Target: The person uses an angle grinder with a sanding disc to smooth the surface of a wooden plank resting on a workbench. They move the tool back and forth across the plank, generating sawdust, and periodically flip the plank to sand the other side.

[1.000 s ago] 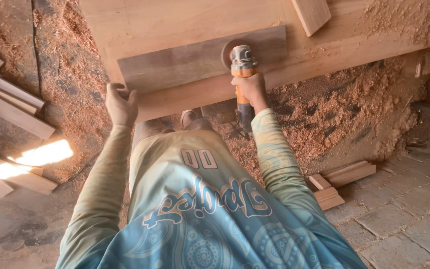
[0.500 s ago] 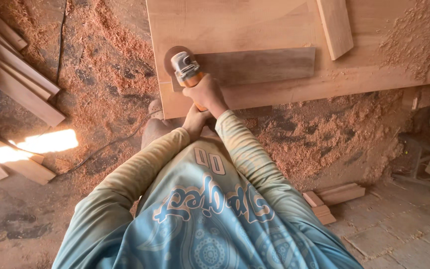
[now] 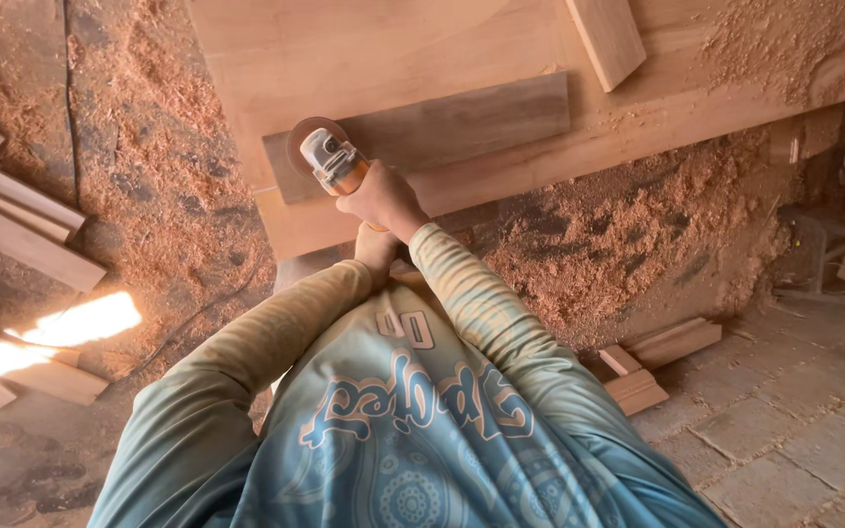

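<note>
Sawdust-brown everywhere: heaped on the floor point(image 3: 628, 244) under the bench's near edge and over the ground to the left. Right hand point(image 3: 383, 198) clamped round the body of an angle grinder point(image 3: 330, 159), orange-bodied with a grey metal head, its round disc laid flat on the left end of a darker grey-brown board point(image 3: 442, 127). Board lying lengthwise on the pale wooden bench point(image 3: 364, 49), close to the near edge, running toward the right. Left hand point(image 3: 376, 249) tucked just behind and below the right one, closed near the tail of the grinder; whether actually gripping it, impossible to tell from this angle. Both hands close together at the bench's near-left part. A pale wooden strip point(image 3: 603, 37) resting aslant across the bench near its far edge, above the right end of the board. Loose planks point(image 3: 22, 220) stacked on the ground at the far left, short offcuts point(image 3: 652, 362) lying on the paved floor to the right.
</note>
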